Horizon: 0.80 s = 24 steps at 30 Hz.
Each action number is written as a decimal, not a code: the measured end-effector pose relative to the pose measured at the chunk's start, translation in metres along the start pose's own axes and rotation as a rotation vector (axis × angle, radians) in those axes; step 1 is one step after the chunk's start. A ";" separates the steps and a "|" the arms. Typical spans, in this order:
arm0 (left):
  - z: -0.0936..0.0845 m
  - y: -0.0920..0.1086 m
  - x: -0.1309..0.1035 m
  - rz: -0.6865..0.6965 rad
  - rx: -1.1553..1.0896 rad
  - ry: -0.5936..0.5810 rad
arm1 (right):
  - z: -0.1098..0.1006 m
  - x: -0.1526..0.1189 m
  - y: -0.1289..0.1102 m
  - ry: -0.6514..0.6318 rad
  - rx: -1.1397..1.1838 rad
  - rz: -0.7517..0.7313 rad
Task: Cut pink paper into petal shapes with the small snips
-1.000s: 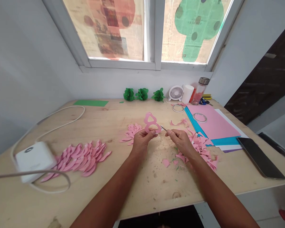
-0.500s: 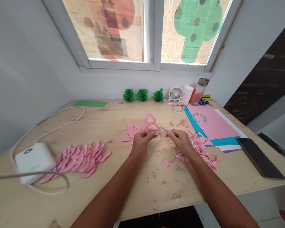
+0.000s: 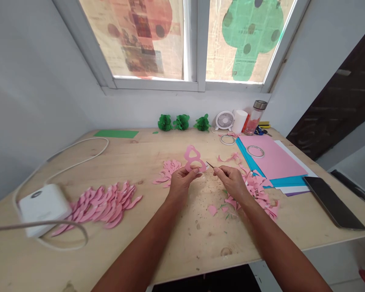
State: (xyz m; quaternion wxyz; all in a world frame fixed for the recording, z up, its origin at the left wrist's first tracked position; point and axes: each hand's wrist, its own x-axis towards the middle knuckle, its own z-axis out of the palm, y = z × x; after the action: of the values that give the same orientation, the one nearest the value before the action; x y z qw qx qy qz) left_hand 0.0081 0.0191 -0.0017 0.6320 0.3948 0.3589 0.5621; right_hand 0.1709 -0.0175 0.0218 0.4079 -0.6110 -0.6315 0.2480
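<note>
Near the middle of the table, my left hand (image 3: 184, 180) pinches a pink paper cutout (image 3: 188, 153) with two openings, one above the other. Just to its right, my right hand (image 3: 229, 178) is closed on a thin dark pointed tool (image 3: 210, 164), its tip near a small white bit at the cutout's right edge. Whether they touch is too small to tell. A small pile of curved pink pieces (image 3: 170, 167) lies left of my left hand, and a larger pile (image 3: 105, 202) further left. Pink scraps (image 3: 258, 188) lie beside and partly under my right forearm.
Pink sheets (image 3: 273, 156) with a tape roll (image 3: 256, 151) lie right, beside a phone (image 3: 334, 202). A fan (image 3: 225, 121), a glass bottle (image 3: 255, 117) and green paper shapes (image 3: 181, 122) stand at the back. A white device (image 3: 44, 209) with a cable sits left.
Both hands keep nearly the same place and hold. The dark tool's tip has shifted very slightly, and the view has moved a little.
</note>
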 end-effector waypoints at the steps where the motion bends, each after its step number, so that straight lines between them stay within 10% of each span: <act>1: 0.000 0.000 0.000 0.002 0.000 -0.004 | 0.000 0.000 0.000 0.008 0.001 0.000; 24: 0.000 0.000 0.000 0.014 -0.017 0.003 | 0.004 -0.001 0.002 0.014 0.068 0.002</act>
State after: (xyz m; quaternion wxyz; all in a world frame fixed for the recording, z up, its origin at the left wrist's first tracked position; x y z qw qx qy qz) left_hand 0.0085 0.0191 -0.0020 0.6309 0.3908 0.3523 0.5702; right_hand 0.1684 -0.0172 0.0178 0.4325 -0.5992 -0.6193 0.2654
